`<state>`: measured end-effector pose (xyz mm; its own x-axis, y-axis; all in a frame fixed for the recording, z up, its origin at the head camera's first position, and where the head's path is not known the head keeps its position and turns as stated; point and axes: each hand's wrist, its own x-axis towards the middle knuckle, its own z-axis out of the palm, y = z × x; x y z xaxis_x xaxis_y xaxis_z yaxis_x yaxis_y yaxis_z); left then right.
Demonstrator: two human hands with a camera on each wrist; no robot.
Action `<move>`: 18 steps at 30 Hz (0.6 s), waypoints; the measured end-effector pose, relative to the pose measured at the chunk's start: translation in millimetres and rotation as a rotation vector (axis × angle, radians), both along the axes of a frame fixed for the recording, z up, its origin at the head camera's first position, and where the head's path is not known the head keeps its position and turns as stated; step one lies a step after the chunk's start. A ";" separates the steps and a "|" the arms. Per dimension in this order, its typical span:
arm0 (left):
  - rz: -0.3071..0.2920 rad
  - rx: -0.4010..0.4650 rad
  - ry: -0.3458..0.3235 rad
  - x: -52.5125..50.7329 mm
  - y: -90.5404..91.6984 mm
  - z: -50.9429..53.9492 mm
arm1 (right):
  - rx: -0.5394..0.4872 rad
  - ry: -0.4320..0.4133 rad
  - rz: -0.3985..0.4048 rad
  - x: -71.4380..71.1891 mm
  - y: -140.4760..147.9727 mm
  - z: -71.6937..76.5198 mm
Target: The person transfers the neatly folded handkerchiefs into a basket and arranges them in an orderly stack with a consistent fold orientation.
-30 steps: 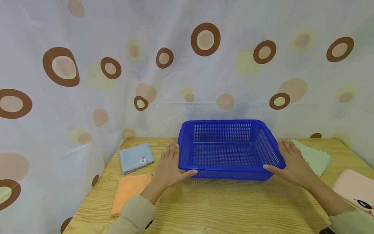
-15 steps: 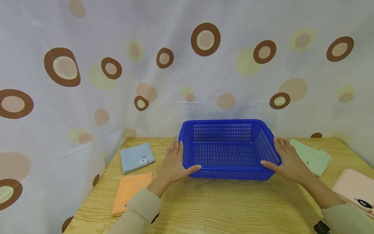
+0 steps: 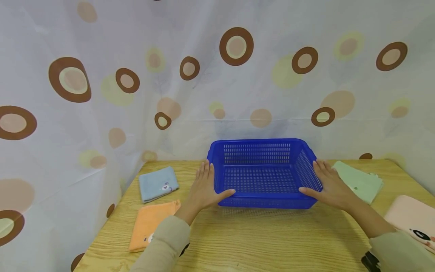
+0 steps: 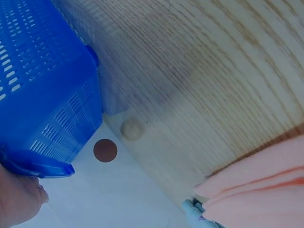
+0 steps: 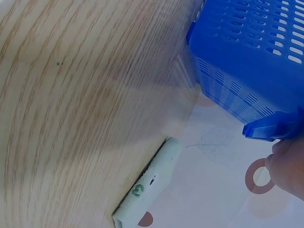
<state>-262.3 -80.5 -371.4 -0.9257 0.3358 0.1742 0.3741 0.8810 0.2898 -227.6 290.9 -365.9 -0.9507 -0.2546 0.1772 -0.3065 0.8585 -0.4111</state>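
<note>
A blue plastic basket (image 3: 261, 202) with slotted walls stands at the back of the wooden table. Against its left side lies my left hand (image 3: 202, 190), fingers straight and thumb pointing inward at the front corner. My right hand (image 3: 331, 189) mirrors it on the right side, fingers straight along the wall, thumb over the front rim. The left wrist view shows the basket (image 4: 57, 104) with my hand (image 4: 19, 197) at its rim. In the right wrist view my hand (image 5: 289, 166) touches the rim end of the basket (image 5: 242, 57).
On the left lie a folded blue cloth (image 3: 158, 184) and an orange cloth (image 3: 149, 223). A green cloth (image 3: 360, 183) is on the right, with a pink item (image 3: 411, 219) nearer the right edge. A patterned curtain (image 3: 204, 94) hangs behind the table.
Both hands have shifted inward along the basket's sides, the left one to the right and the right one to the left. More of the orange cloth shows.
</note>
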 end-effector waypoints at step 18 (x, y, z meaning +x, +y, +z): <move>-0.050 -0.103 0.007 -2.2 5.9 5.6 | 0.060 -0.022 0.003 -3.9 -5.7 0.5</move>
<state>-264.5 -74.7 -365.8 -0.9063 0.3976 0.1431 0.4197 0.8864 0.1954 -231.5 285.2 -365.4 -0.9535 -0.2667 0.1404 -0.3002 0.8810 -0.3657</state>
